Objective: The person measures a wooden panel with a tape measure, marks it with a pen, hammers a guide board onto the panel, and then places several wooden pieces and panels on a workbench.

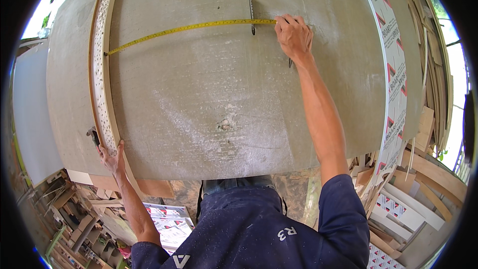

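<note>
A yellow tape measure blade [189,26] stretches across the wide grey-brown tabletop [199,84], bowing slightly. Its left end meets the side of a long, narrow strip [103,89] with a pale speckled face and wood-coloured edges. My right hand [295,36] is closed at the blade's right end, fingers curled over it; the tape's case is hidden. My left hand [114,159] grips the near end of the strip, thumb on one edge and fingers on the other. A hammer [93,135] lies just beyond its fingers. A slim dark tool [251,12] lies under the blade.
Along the right of the table runs a white printed panel [393,69]. Stacked boards [433,65] stand beyond it. Wood offcuts [84,229] crowd the floor at lower left, more boards [418,209] at lower right. A pale sheet [35,109] leans at far left.
</note>
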`<state>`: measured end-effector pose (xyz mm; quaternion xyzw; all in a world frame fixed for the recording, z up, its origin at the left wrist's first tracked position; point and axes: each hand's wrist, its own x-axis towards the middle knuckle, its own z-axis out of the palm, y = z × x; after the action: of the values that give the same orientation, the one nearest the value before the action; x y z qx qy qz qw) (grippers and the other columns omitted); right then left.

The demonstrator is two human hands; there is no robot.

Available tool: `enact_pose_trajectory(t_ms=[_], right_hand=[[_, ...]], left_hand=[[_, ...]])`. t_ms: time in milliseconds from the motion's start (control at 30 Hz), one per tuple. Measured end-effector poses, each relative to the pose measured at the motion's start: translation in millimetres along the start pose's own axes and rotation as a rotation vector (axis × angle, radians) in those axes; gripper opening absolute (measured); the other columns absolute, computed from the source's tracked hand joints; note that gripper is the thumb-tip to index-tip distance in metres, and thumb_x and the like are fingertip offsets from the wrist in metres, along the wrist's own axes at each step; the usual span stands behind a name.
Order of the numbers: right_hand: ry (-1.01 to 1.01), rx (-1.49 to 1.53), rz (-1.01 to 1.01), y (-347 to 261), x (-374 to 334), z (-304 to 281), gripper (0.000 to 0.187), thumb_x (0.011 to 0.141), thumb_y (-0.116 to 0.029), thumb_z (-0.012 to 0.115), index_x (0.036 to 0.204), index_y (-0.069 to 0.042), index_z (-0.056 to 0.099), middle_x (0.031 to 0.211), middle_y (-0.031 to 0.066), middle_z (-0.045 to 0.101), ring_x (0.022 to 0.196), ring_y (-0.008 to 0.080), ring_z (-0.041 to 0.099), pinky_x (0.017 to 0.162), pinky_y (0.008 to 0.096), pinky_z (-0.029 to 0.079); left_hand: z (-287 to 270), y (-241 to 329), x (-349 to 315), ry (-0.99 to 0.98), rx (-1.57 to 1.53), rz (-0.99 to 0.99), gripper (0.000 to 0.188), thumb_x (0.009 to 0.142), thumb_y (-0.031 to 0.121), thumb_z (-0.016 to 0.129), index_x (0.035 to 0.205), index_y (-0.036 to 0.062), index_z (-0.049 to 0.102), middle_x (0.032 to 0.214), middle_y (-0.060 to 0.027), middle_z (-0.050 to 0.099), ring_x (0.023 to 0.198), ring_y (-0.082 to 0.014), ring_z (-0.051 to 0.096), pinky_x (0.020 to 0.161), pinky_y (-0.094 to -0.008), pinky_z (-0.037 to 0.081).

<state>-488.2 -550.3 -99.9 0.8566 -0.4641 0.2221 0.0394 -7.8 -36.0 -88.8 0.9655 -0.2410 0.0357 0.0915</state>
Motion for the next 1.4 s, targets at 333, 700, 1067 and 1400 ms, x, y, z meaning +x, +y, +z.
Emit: enact_pose_trajectory(t_ms=[333,700,1067,1400], right_hand=[[-0.057,-0.016,0.013,0.1,2.6,-2.1,0.017,0.089,-0.017,0.067,0.103,-0.014,0.075,0.106,-0.0002,0.073,0.097,0.0268,0.067,0.077,0.0411,0.059],[-0.124,-0.013,0.039,-3.0,4.7,-6.3,0.017,0.089,-0.017,0.067,0.103,-0.013,0.075,0.104,0.001,0.073,0.095,0.0277,0.067,0.075,0.0415,0.059],[-0.088,-0.012,0.008,-1.2,5.6,-5.1,0.016,0.089,-0.017,0.067,0.102,-0.013,0.075,0.102,0.0015,0.072,0.091,0.0279,0.067,0.073,0.0417,0.058],[-0.112,-0.021,0.014,0.8,6.2,-5.5,0.017,0.089,-0.018,0.066,0.103,-0.013,0.075,0.102,0.001,0.072,0.093,0.0274,0.066,0.075,0.0416,0.058]], left_hand=[[-3.9,10.3,-1.7,-0.031,-0.003,-0.024,0.116,0.067,0.059,0.084,0.151,-0.0045,0.036,0.149,-0.0276,0.04,0.138,-0.0412,0.04,0.114,-0.0504,0.034],[-3.9,8.6,-1.1,-0.042,0.017,-0.033,0.117,0.067,0.061,0.083,0.151,-0.0043,0.036,0.148,-0.0264,0.041,0.138,-0.0411,0.04,0.114,-0.0513,0.033],[-2.6,6.1,-1.3,-0.029,-0.001,-0.016,0.115,0.068,0.06,0.083,0.152,-0.0033,0.036,0.147,-0.0265,0.042,0.137,-0.0422,0.04,0.113,-0.0515,0.034],[-0.8,6.7,0.0,-0.025,0.003,-0.012,0.114,0.068,0.059,0.084,0.15,-0.0055,0.038,0.148,-0.027,0.042,0.137,-0.041,0.041,0.113,-0.0503,0.034]])
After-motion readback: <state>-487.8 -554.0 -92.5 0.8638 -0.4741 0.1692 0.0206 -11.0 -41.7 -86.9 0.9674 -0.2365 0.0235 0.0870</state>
